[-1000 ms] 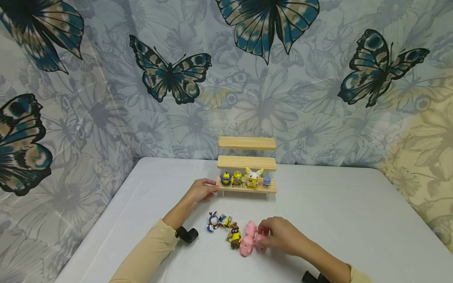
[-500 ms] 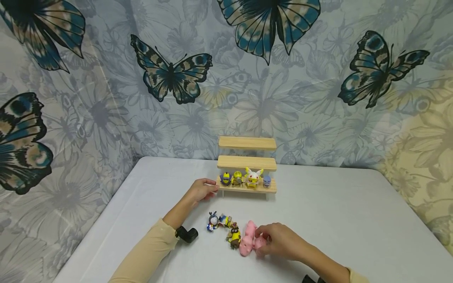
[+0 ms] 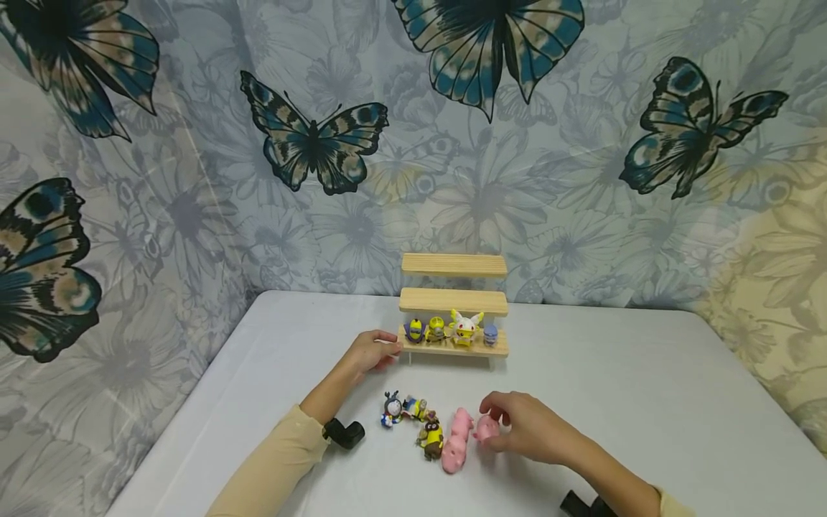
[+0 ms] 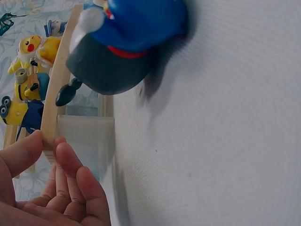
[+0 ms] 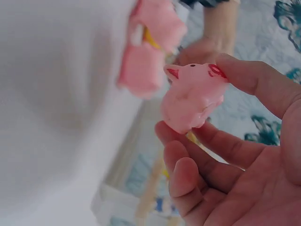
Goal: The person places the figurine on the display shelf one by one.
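My right hand [image 3: 533, 427] pinches a small pink toy pig [image 5: 195, 94] between thumb and fingers, close over the table. Left of it, two more pink pigs [image 3: 457, 439] lie end to end. My left hand [image 3: 371, 352] holds the left end of the lowest board of a wooden tiered display stand [image 4: 61, 75], thumb on one face and fingers on the other. On that board stand several figurines, among them a white-eared yellow one [image 3: 465, 329], yellow minion figures [image 3: 436, 329] and a small blue-grey one [image 3: 490, 334].
Between my hands lie a dark grey and blue figurine [image 3: 391, 409], a blue and yellow minion figurine [image 3: 415, 407] and a yellow and brown one [image 3: 430, 438]. The white-covered table [image 3: 620, 373] meets a butterfly-print cloth [image 3: 362, 230] behind the stand.
My right hand has taken hold of one pig and drawn it slightly up and right, apart from the other two. My left hand keeps its place on the stand.
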`<move>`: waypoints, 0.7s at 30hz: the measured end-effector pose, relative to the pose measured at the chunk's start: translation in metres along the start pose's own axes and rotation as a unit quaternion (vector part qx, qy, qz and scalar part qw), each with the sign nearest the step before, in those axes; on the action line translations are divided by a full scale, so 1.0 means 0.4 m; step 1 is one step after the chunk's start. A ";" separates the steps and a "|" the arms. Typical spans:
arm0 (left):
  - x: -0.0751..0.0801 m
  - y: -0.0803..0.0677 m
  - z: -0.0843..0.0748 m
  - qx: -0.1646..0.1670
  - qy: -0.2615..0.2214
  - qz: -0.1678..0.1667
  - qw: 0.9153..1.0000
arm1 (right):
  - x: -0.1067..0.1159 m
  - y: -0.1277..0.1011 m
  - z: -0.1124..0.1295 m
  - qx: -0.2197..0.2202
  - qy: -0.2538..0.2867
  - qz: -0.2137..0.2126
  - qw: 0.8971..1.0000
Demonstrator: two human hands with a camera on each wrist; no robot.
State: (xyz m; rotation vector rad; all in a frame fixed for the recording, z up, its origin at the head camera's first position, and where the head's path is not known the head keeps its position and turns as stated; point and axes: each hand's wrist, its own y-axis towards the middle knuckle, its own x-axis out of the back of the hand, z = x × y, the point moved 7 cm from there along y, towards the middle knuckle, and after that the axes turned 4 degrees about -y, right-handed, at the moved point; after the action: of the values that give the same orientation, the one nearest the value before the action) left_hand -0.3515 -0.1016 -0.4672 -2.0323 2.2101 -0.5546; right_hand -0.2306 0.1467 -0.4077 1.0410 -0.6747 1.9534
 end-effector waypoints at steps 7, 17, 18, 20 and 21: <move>0.001 0.001 0.002 0.005 -0.002 -0.003 1.000 | 0.074 0.005 -0.004 0.004 -0.009 -0.035 0.999; 0.001 0.000 0.003 -0.001 -0.001 -0.007 1.000 | 0.152 0.038 -0.008 0.004 -0.024 -0.082 0.996; 0.001 0.001 0.003 -0.001 0.001 -0.008 1.000 | 0.158 0.043 -0.007 0.005 -0.026 -0.086 0.996; 0.001 0.002 0.003 -0.001 0.003 -0.008 1.000 | 0.170 0.051 -0.006 0.006 -0.027 -0.096 0.995; 0.000 0.003 0.003 -0.001 0.003 -0.008 1.000 | 0.177 0.055 -0.005 0.007 -0.027 -0.102 0.994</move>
State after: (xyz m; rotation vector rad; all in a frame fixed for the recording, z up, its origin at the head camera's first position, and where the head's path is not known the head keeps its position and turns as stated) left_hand -0.3522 -0.1020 -0.4686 -2.0538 2.2010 -0.5616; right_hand -0.2737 0.1650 -0.3500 1.1305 -0.5612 1.7617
